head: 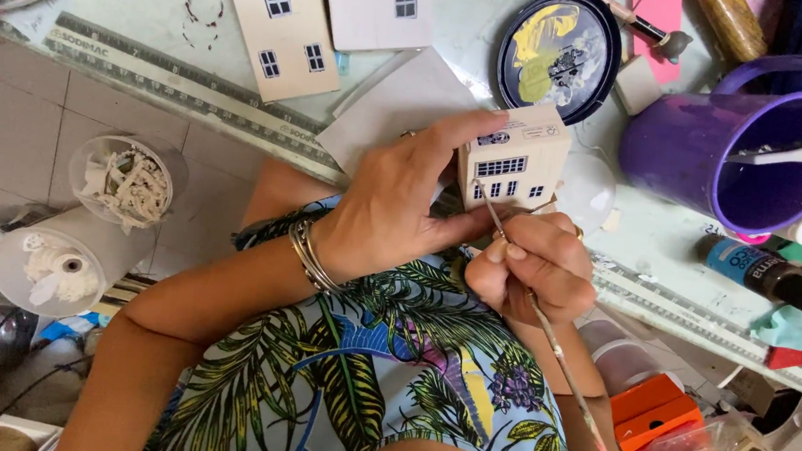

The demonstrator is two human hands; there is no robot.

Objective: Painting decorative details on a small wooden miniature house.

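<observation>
Just below the long metal ruler (190,91) that runs along the table's near edge, the left hand (403,206) grips a small cream model house (513,163), thumb under its base and fingers curled over its roof and back, so the block sits tilted above the person's lap. Touching the house's window-painted front is the tip of a thin paintbrush (547,330), which the right hand (532,271) pinches between thumb and closed fingers just beneath the house. Beyond the ruler, on the pale tabletop, lie two flat house cut-outs (283,22), a round dark palette (559,56) smeared with yellow and white paint, and, right of the house, a purple mug (717,152).
</observation>
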